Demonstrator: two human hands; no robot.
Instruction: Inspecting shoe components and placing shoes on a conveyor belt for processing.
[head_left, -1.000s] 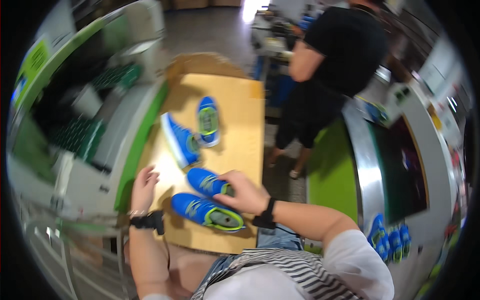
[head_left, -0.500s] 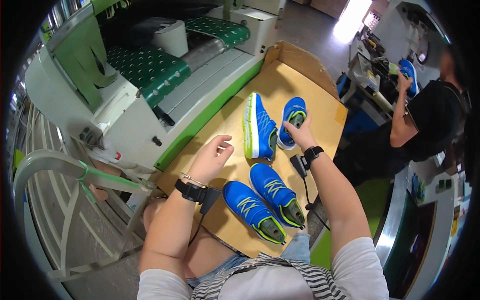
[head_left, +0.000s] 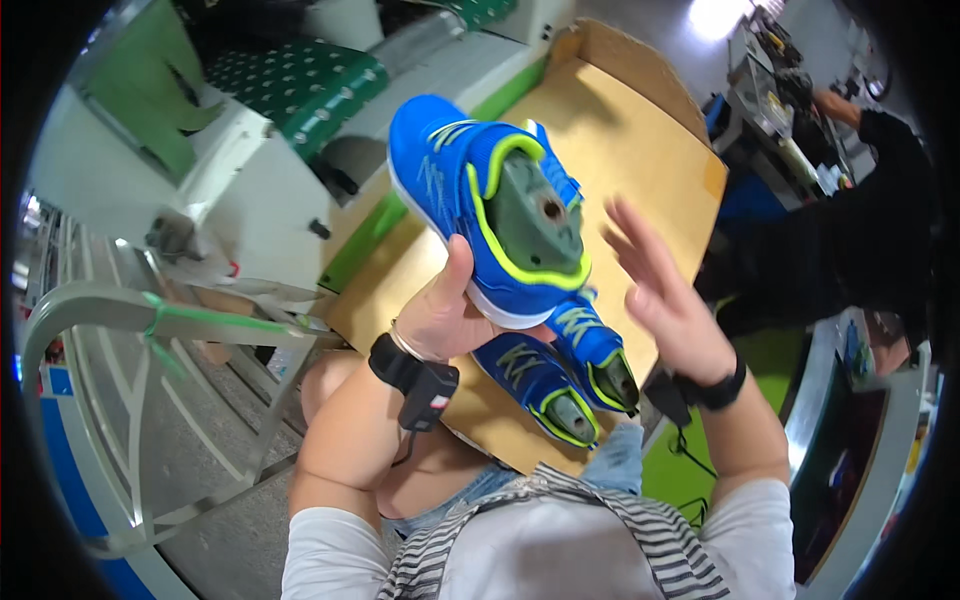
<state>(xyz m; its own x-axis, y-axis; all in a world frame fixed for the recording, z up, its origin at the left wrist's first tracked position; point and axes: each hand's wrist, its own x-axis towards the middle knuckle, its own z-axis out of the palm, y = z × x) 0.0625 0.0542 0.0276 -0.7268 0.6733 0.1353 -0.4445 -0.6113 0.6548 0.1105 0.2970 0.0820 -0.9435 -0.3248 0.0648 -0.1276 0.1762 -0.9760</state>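
Note:
My left hand (head_left: 445, 310) grips a blue sneaker (head_left: 440, 185) by its underside and heel, holding it up above the board. Lime-green trim lines its collar, its sole is white, and a dark green shoe last (head_left: 525, 225) fills the opening. To the right, my right hand (head_left: 665, 295) is raised with its fingers apart, touching nothing. Another blue sneaker (head_left: 556, 172) is mostly hidden behind the held one. Closer to me, a left sneaker (head_left: 530, 375) and a right sneaker (head_left: 592, 345) lie side by side on the board, each with a last inside.
The tan board (head_left: 640, 130) has a cardboard rim (head_left: 640, 60) at its far end. A machine with a green perforated belt (head_left: 300, 85) stands at the far left. Metal railings (head_left: 190, 315) curve beside me. On the right, a person in black (head_left: 870, 200) works at a cluttered bench.
One sneaker has been lifted off the board and is now in my left hand, close to the camera. My right hand has let go of the sneaker it held and opened.

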